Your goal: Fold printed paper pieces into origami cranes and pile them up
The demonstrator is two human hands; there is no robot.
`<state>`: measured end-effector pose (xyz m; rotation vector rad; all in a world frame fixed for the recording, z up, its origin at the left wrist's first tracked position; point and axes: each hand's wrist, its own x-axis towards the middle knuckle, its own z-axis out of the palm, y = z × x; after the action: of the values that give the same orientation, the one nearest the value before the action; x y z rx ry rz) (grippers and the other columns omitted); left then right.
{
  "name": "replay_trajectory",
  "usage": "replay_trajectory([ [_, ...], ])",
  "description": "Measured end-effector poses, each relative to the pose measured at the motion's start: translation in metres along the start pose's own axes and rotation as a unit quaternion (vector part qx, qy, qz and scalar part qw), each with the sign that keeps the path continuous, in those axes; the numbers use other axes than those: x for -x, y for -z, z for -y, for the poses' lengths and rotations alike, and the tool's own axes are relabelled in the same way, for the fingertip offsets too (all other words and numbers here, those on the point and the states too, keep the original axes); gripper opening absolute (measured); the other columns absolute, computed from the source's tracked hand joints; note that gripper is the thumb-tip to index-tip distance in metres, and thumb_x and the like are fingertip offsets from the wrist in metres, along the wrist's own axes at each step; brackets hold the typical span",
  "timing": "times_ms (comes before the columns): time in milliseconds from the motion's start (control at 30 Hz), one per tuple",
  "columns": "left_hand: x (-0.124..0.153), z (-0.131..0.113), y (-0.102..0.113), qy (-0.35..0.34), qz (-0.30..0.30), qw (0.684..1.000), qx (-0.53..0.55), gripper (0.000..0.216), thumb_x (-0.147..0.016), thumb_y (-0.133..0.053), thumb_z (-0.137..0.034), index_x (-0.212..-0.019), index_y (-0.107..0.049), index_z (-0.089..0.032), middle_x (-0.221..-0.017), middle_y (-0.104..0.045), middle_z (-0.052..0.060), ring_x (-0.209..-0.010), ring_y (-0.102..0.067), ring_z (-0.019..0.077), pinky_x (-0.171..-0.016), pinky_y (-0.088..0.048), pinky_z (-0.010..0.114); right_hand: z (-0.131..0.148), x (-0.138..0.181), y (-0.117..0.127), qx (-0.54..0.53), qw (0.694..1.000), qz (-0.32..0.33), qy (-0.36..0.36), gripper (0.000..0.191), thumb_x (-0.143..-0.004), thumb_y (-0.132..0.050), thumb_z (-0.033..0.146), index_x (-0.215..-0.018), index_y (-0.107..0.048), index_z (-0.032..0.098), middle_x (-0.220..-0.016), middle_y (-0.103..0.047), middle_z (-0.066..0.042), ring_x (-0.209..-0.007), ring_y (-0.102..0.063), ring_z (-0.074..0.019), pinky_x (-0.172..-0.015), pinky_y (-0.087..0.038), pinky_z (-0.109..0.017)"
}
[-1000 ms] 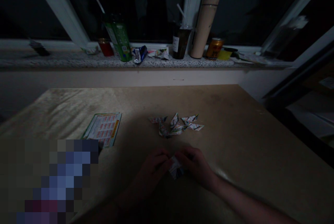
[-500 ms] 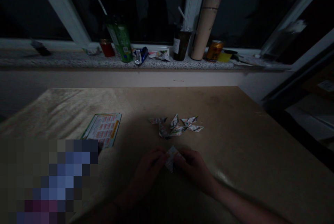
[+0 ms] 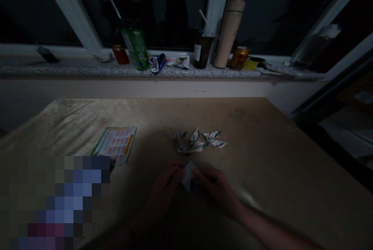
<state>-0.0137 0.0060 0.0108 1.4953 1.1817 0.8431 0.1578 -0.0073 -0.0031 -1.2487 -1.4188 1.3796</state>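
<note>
A small folded piece of printed paper point(image 3: 189, 175) is pinched between both my hands, just above the brown table point(image 3: 262, 157). My left hand point(image 3: 164, 191) grips its left side with closed fingers. My right hand point(image 3: 217, 190) grips its right side, fingers curled too. Just beyond them lies a cluster of several folded paper pieces point(image 3: 198, 141) on the table. The room is very dark.
A printed leaflet point(image 3: 116, 147) lies flat at the left of the table. On the stone windowsill point(image 3: 58, 69) stand a green carton point(image 3: 134, 46), a red jar point(image 3: 120, 54), a dark cup with a straw point(image 3: 201, 48), a tall beige tumbler point(image 3: 229, 32), a gold can point(image 3: 239, 58) and wrappers.
The paper piece has turned and risen slightly between my fingers; both hands shifted a little away from me. The folded pieces on the table have stayed put.
</note>
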Motion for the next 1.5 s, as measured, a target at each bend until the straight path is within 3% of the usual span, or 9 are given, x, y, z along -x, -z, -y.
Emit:
replay_trajectory([
  [167,-0.001,-0.001,-0.002,-0.008,-0.017,1.0,0.02,0.018,-0.089,-0.044,-0.029,-0.091,-0.058,-0.018,-0.095,-0.061,0.003,-0.089,-0.057,0.0186,-0.08,-0.044,0.027,-0.003,0.002,0.001,0.005,1.0,-0.02,0.007,0.045,-0.085,-0.045,0.051,-0.059,-0.052,0.015,-0.052,-0.041,0.003,-0.046,-0.034,-0.0079,-0.042,-0.025,-0.021],
  [300,0.0,0.004,-0.005,-0.035,-0.033,0.997,0.052,0.025,-0.088,-0.049,-0.028,-0.112,-0.05,-0.02,-0.109,-0.059,0.005,-0.101,-0.055,0.0194,-0.09,-0.042,0.032,-0.005,0.0,0.0,0.036,0.996,-0.077,0.006,0.045,-0.082,-0.048,0.052,-0.056,-0.051,0.015,-0.051,-0.038,0.003,-0.047,-0.033,-0.0087,-0.042,-0.025,-0.021],
  [500,0.002,0.008,-0.004,-0.098,0.014,0.995,-0.024,0.023,-0.088,-0.048,-0.021,-0.108,-0.06,-0.025,-0.124,-0.052,0.003,-0.116,-0.047,0.0198,-0.101,-0.034,0.035,-0.008,-0.002,-0.001,0.076,0.987,-0.133,0.04,0.037,-0.079,-0.056,0.046,-0.057,-0.05,0.016,-0.053,-0.04,0.004,-0.05,-0.036,-0.0098,-0.046,-0.03,-0.022],
  [867,0.005,0.003,-0.004,-0.115,0.047,0.99,-0.064,0.032,-0.085,-0.052,-0.015,-0.114,-0.054,-0.026,-0.128,-0.05,0.004,-0.119,-0.045,0.0213,-0.102,-0.034,0.038,-0.004,0.005,-0.001,0.042,0.991,-0.069,0.109,0.014,-0.084,-0.053,0.031,-0.078,-0.051,0.019,-0.071,-0.048,0.0,-0.064,-0.044,-0.0133,-0.056,-0.036,-0.024],
  [1067,0.006,0.009,-0.003,-0.156,0.05,0.982,-0.097,0.033,-0.083,-0.055,-0.016,-0.114,-0.055,-0.026,-0.138,-0.039,0.004,-0.126,-0.036,0.0232,-0.105,-0.029,0.039,-0.001,0.006,0.001,0.073,0.98,-0.066,0.172,0.012,-0.082,-0.056,0.027,-0.078,-0.048,0.02,-0.077,-0.046,0.0,-0.071,-0.044,-0.0151,-0.061,-0.036,-0.026],
  [1267,0.008,0.005,-0.003,-0.101,0.083,0.991,-0.042,0.037,-0.085,-0.054,-0.021,-0.122,-0.05,-0.027,-0.13,-0.051,0.004,-0.119,-0.046,0.0215,-0.102,-0.035,0.036,0.0,0.006,0.0,0.074,0.98,-0.041,0.178,0.008,-0.083,-0.056,0.026,-0.085,-0.05,0.021,-0.085,-0.048,-0.002,-0.077,-0.046,-0.016,-0.065,-0.038,-0.026],
  [1500,0.012,0.003,-0.003,-0.081,0.124,0.988,-0.041,0.048,-0.084,-0.055,-0.023,-0.13,-0.043,-0.024,-0.128,-0.053,0.006,-0.115,-0.05,0.0246,-0.1,-0.037,0.039,0.001,0.007,0.001,0.084,0.979,-0.031,0.184,0.009,-0.083,-0.055,0.027,-0.089,-0.05,0.021,-0.091,-0.048,-0.004,-0.085,-0.047,-0.0179,-0.073,-0.041,-0.028],
])
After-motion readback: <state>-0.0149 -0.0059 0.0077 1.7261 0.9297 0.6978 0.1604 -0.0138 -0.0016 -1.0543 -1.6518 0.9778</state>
